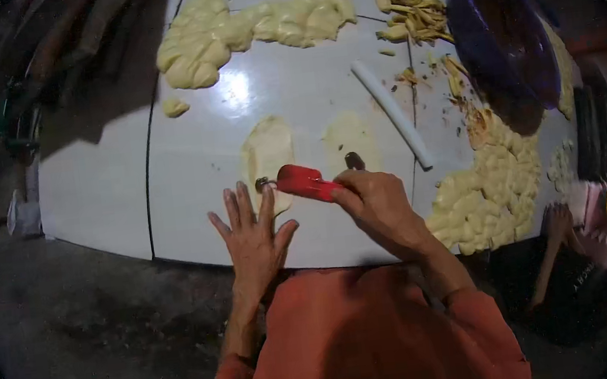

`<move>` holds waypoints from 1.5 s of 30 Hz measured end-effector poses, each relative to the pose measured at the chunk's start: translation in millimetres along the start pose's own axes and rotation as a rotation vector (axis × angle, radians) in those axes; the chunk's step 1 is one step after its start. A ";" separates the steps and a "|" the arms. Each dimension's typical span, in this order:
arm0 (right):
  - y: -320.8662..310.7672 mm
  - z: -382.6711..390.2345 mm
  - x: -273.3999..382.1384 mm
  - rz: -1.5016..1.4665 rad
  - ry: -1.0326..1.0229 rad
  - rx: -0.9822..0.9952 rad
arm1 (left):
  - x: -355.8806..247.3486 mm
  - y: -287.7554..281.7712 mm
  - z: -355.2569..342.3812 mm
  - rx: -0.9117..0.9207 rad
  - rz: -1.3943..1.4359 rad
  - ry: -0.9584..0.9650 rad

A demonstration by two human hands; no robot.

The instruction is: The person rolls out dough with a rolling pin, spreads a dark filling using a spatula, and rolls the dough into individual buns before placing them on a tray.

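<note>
My right hand [384, 206] is closed round the handle end of a red scoop [301, 181]. The scoop's broad end points left, over the right edge of a flattened oval of dough [266, 145]. A dark lump of filling [262, 184] sits on that dough, beside the scoop's tip. Next to it, my left hand [253, 236] is open, fingers spread, with its fingertips at the dough's lower left edge. A second thin dough piece [353, 133] lies to the right, with another dark lump [354, 160] on it just above my right hand.
A white rolling rod [391, 114] lies right of the dough. Pale dough masses [284, 21] spread at the back, with many dough pieces [491, 190] at right. Beyond are strips [413, 5] and a purple basin [460, 22]. Another person's arm [554, 236] shows at the right.
</note>
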State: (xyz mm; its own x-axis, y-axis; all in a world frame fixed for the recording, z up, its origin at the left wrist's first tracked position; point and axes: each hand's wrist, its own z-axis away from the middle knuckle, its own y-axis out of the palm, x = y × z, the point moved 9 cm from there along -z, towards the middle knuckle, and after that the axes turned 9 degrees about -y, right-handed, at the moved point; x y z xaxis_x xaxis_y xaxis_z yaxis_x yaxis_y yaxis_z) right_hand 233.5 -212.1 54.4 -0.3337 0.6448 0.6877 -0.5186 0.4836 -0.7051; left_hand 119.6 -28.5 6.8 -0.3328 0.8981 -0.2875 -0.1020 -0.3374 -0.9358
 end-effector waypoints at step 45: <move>-156.6 63.1 -217.2 0.364 0.808 -0.642 | -219.5 -18.9 -166.1 -0.086 0.047 0.847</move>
State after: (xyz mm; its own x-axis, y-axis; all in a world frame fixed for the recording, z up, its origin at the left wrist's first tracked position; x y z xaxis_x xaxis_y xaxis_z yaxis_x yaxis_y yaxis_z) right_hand 337.5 -465.3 26.4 0.3525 0.8964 0.2689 0.0913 0.2531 -0.9631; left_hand 350.4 -172.4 53.7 0.4821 0.8034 -0.3494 -0.0224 -0.3873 -0.9217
